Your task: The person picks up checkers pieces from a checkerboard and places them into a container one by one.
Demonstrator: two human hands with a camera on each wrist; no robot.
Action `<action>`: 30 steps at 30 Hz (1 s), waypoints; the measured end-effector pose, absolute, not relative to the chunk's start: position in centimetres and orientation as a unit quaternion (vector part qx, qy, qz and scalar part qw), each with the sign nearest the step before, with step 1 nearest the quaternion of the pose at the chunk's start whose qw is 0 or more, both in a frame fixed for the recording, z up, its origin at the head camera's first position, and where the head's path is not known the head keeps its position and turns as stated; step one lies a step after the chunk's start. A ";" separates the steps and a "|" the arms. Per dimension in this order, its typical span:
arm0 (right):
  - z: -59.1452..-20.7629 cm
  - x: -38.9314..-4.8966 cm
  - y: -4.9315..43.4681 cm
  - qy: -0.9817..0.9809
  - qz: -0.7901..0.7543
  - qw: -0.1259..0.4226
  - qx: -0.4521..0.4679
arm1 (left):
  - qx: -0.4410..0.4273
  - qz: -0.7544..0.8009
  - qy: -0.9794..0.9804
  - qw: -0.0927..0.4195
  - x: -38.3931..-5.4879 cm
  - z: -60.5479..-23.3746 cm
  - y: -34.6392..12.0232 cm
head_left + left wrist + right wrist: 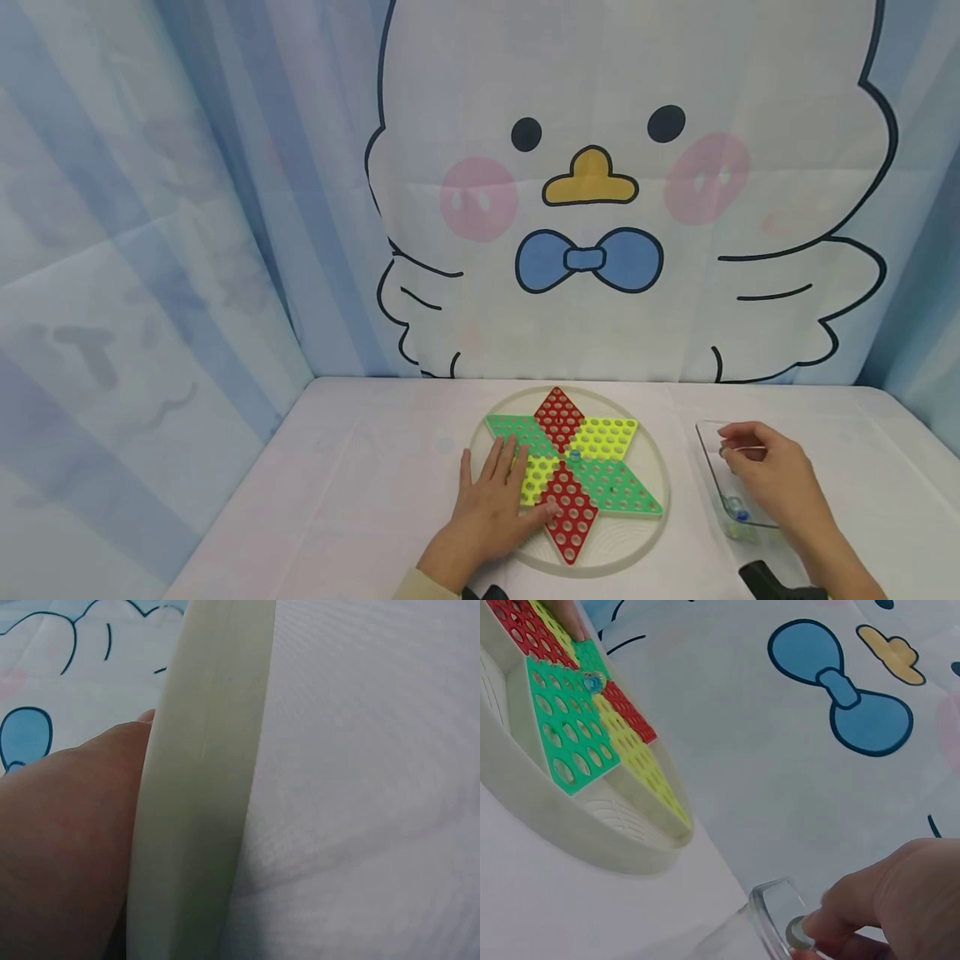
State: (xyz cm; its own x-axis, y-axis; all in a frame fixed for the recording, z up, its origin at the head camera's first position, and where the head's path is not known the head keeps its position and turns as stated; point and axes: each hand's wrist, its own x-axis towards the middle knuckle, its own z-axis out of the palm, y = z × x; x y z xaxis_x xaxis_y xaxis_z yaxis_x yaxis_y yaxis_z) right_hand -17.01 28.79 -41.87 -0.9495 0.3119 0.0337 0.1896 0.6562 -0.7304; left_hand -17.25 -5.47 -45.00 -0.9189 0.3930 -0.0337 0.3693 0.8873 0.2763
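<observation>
A round cream Chinese checkers board (pixel 651 533) bears a star of red, yellow and green holed sections. My left hand (pixel 491 504) rests on its left side, fingers spread over the green and yellow parts and thumb on the red one. Near the star's middle sits a bluish glass marble (pixel 575 455). My right hand (pixel 780 471) is over a clear plastic box (pixel 707 461) on the right. Between thumb and fingers it pinches a greyish-green glass marble (pixel 800 932), seen in the right wrist view by the box's rim. Several marbles (pixel 738 510) lie inside the box.
A pale cloth covers the table (pixel 360 467). Behind it hangs a curtain (pixel 592 333) printed with a cartoon bird and a blue bow tie. Another striped curtain (pixel 135 292) closes off the left side.
</observation>
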 end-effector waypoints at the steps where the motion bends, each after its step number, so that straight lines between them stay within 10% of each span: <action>1: -41.9 -17.1 28.9 -0.907 0.391 0.067 -0.142 | 0.197 0.137 0.970 0.048 -17.3 -45.0 -5.4; 30: -42.8 -18.0 28.8 -0.928 0.346 0.053 -0.127 | 0.199 0.130 0.971 0.038 -17.2 -45.0 -5.4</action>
State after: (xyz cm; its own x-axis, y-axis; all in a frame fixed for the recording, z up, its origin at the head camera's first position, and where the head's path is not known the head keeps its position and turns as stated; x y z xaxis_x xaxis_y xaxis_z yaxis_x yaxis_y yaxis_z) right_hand -18.02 28.83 -42.80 -0.9619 0.2732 0.0102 0.1998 0.7282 -0.6555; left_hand -17.23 -5.39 -44.99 -0.9177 0.3965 -0.0228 0.3766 0.8870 0.2671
